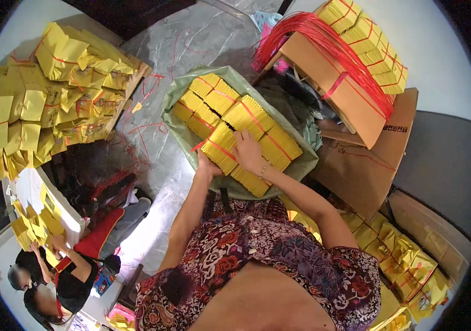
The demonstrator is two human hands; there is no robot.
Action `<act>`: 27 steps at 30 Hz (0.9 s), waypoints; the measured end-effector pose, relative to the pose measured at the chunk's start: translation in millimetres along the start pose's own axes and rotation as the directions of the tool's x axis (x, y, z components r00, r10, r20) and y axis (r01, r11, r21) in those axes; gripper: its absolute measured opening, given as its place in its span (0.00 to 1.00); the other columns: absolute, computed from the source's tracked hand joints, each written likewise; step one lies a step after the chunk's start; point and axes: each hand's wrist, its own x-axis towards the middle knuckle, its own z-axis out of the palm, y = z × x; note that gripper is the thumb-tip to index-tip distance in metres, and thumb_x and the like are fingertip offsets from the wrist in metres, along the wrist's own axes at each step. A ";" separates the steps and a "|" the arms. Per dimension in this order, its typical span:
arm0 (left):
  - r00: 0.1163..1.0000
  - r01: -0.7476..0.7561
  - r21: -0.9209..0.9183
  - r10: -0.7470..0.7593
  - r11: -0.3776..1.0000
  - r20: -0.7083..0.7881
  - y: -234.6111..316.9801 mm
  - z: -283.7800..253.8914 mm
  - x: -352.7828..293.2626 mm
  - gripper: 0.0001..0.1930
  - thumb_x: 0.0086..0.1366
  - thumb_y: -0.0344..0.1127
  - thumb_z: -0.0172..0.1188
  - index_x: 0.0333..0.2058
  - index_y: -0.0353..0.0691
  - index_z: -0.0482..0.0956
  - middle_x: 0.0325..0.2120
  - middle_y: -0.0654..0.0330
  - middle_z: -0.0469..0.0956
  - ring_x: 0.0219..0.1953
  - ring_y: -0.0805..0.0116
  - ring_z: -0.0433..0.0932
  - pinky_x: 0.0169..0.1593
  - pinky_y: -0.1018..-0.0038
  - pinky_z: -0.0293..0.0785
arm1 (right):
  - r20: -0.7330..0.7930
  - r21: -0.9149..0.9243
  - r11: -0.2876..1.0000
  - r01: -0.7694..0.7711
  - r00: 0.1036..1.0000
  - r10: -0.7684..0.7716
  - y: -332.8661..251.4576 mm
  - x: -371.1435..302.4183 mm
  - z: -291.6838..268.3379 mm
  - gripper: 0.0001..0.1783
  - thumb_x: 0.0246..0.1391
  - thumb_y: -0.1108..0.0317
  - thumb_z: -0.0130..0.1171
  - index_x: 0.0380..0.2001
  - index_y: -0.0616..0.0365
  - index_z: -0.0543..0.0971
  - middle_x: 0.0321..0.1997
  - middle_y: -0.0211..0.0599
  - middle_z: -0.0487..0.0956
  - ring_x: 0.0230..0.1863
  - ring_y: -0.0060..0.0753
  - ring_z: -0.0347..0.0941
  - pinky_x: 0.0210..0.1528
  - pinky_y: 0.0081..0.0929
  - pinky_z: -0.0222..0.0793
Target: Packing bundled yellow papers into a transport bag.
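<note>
A green woven sack (308,172) stands open in front of me, packed with bundles of folded yellow paper tied with red strips. My left hand (208,164) grips the near left side of one bundle (220,144), its fingertips partly hidden beneath it. Across that bundle's right edge lies my right hand (248,151), fingers bent over the paper at the gap beside the neighbouring bundle (246,115). More tied bundles (220,94) fill the sack's far left part, and another bundle (279,144) sits to the right of my right hand.
A large heap of yellow bundles (25,99) rises at left. At right, long red strips (335,44) drape over a cardboard box (324,71), with stacked bundles (371,41) behind. Further bundles (401,254) lie lower right. Other people (53,287) handle yellow paper at lower left.
</note>
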 end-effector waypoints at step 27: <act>0.882 -0.331 0.543 0.458 0.772 -0.113 -0.8 -30.9 -34.5 0.27 0.63 0.50 0.41 0.58 0.45 0.57 0.58 0.53 0.58 0.58 0.54 0.58 0.58 0.56 0.57 | -0.633 0.458 0.889 -0.007 0.699 0.332 126.1 3.9 -131.2 0.09 0.53 0.66 0.52 0.37 0.56 0.73 0.37 0.40 0.71 0.34 0.37 0.69 0.38 0.30 0.66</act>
